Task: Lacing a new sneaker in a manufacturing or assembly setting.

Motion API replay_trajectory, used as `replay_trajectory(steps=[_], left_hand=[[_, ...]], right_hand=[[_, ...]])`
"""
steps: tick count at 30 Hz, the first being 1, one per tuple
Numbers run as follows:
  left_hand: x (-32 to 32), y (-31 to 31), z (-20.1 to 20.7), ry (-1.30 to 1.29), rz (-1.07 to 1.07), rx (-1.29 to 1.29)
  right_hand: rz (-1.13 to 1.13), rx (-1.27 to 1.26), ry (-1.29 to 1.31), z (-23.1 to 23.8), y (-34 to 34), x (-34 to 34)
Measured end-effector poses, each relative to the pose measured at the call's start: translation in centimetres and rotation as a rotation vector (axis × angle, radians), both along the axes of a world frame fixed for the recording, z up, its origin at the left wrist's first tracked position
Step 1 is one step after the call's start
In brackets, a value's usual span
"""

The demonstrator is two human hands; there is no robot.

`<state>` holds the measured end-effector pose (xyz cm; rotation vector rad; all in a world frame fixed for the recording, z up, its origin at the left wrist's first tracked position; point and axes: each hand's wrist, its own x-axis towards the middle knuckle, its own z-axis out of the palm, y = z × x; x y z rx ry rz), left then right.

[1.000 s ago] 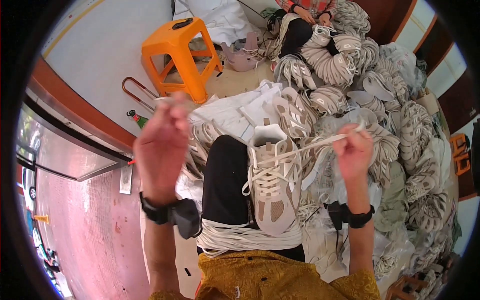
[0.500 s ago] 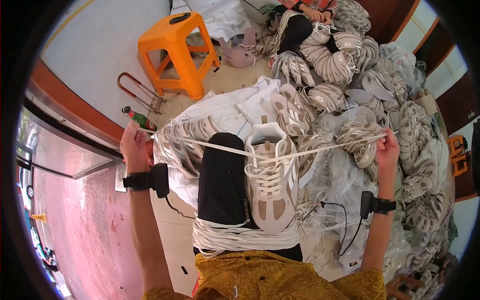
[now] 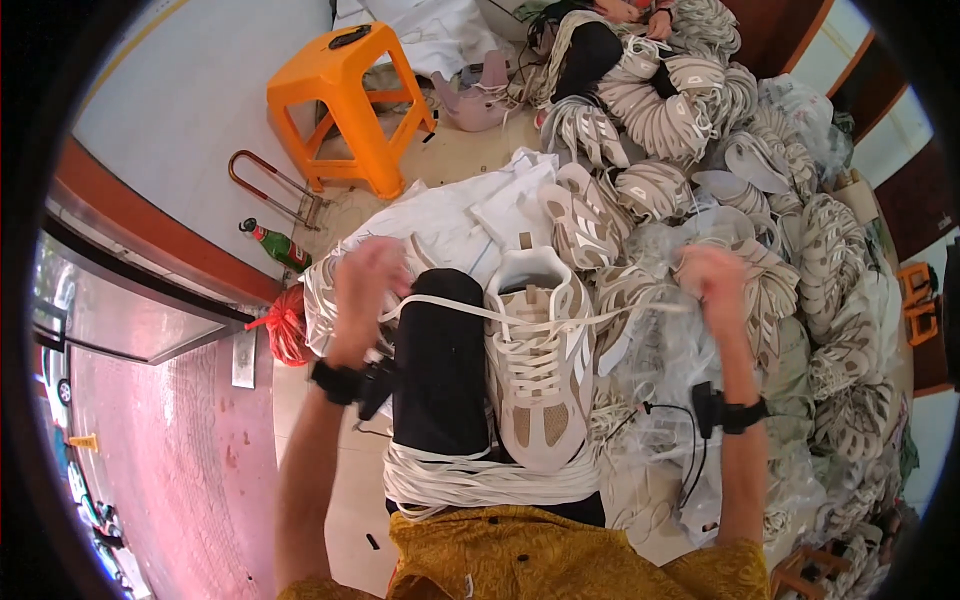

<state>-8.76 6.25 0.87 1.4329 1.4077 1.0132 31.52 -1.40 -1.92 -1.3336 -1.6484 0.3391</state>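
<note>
On my lap, beside the black-covered leg (image 3: 438, 365), rests a beige and white sneaker (image 3: 540, 400) with its toe toward me. Its front is laced in a crisscross. A flat off-white shoelace (image 3: 600, 319) runs out from the top of the lacing to both sides. My left hand (image 3: 368, 290), smeared by motion, is closed around one end to the left of the leg. To the right of the sneaker, my right hand (image 3: 715, 283), also blurred, grips the other end. Both lace ends are slack and curved. A thick bundle of off-white laces (image 3: 490, 480) lies across my thighs.
Beige shoe uppers (image 3: 835, 255) lie in heaps at the right, among clear plastic bags (image 3: 665, 370). An orange stool (image 3: 350, 100), a green bottle (image 3: 275, 243) and a red bag (image 3: 287, 325) stand at the left. Another person's hands (image 3: 640, 15) are at the far top.
Both hands have come inward toward the sneaker, the left one more. The shoelace, pulled taut before, now hangs looser between them.
</note>
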Motion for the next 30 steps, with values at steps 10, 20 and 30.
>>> replay_trajectory(steps=[10,20,30], left_hand=[[4.3,-5.2,-3.6,0.14,-0.255,-0.079],[5.0,-6.0,-5.7,0.161,-0.216,0.228],[5.7,-6.5,-6.0,0.175,-0.168,0.19]], right_hand=[[0.47,0.069,-0.589,-1.6,0.1,-17.4],[0.483,0.104,-0.458,-1.7,-0.1,-17.3],[0.467,0.184,-0.434,-2.4,-0.2,-17.2]])
